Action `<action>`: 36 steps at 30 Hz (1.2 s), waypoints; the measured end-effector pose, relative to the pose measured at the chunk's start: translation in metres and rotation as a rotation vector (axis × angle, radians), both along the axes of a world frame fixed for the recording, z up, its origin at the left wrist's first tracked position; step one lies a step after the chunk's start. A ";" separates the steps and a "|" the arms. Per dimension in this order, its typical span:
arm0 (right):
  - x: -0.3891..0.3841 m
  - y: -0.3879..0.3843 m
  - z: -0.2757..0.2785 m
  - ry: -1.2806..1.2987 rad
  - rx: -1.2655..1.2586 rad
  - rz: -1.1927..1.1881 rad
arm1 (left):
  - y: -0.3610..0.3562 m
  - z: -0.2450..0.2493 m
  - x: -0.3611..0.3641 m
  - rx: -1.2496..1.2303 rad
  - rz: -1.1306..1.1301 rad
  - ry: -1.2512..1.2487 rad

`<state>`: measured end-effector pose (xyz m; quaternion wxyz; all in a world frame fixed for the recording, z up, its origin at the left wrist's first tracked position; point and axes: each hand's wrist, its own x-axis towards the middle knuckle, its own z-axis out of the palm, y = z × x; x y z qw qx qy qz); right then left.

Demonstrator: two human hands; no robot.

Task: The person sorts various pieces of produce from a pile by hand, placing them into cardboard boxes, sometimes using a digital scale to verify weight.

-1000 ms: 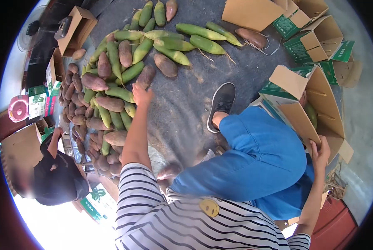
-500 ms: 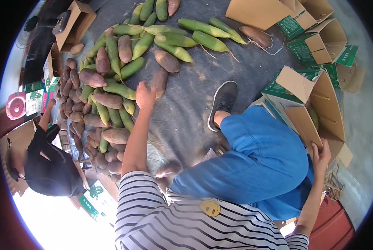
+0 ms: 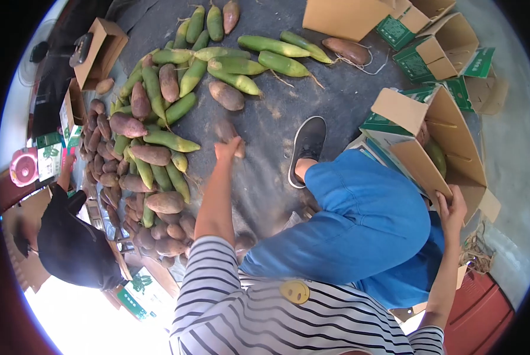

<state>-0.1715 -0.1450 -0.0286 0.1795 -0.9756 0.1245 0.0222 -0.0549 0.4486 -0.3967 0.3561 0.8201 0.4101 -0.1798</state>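
Two hands are busy here. The left hand (image 3: 226, 149) is clasping a brown shoot (image 3: 223, 130) over the dark mat (image 3: 277, 136), at 3 o'clock from the pile (image 3: 152, 136). The shoot is blurred, with its long axis lying roughly 11 to 5 o'clock. The right hand (image 3: 452, 204) is gripping the edge of the cardboard box (image 3: 454, 142).

A heap (image 3: 152, 118) of green and brown shoots covers the mat's (image 3: 277, 124) left side. Flat cartons (image 3: 436, 50) lie at its top right corner. A small box (image 3: 99, 50) stands top left. A person in black (image 3: 70, 242) crouches past the left edge.
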 end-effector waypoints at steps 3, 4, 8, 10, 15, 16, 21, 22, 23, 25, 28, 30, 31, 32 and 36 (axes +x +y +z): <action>-0.002 -0.007 -0.004 -0.017 -0.043 0.040 | -0.040 0.052 -0.035 -0.534 0.198 0.140; 0.000 -0.003 0.001 0.005 -0.045 0.026 | -0.049 0.060 -0.049 -0.729 0.283 0.143; -0.004 -0.013 -0.002 -0.037 -0.065 0.073 | -0.098 0.121 -0.054 -0.969 0.337 0.081; -0.003 -0.016 -0.002 -0.070 -0.057 0.110 | -0.121 0.170 -0.046 -1.045 0.095 -0.149; -0.007 -0.016 -0.001 -0.091 -0.040 0.124 | -0.229 0.330 0.007 -1.076 -0.459 -0.675; -0.008 -0.017 -0.001 -0.091 -0.048 0.131 | -0.252 0.359 0.013 -1.092 -0.565 -0.727; -0.011 -0.019 -0.003 -0.113 -0.062 0.166 | -0.386 0.434 0.030 -0.766 -1.171 -1.206; -0.011 -0.018 -0.003 -0.118 -0.096 0.150 | -0.406 0.434 0.035 -0.668 -1.304 -1.284; -0.014 -0.018 -0.005 -0.123 -0.121 0.140 | -0.425 0.422 0.035 -0.681 -1.369 -1.229; -0.018 -0.019 -0.012 -0.087 -0.161 0.128 | -0.439 0.399 0.031 -0.605 -1.474 -1.132; -0.012 -0.010 -0.001 -0.072 -0.066 0.125 | -0.416 0.394 0.028 -0.597 -1.336 -1.147; -0.013 -0.012 0.001 -0.076 -0.048 0.104 | -0.377 0.395 0.027 -0.640 -1.175 -1.120; -0.012 -0.014 0.000 -0.082 -0.038 0.116 | -0.355 0.387 0.025 -0.636 -1.118 -1.060; -0.011 -0.015 0.000 -0.094 -0.041 0.115 | -0.334 0.375 0.017 -0.577 -1.005 -0.978; -0.009 -0.011 -0.001 -0.093 -0.038 0.121 | -0.234 0.279 -0.022 -0.343 -0.935 -0.566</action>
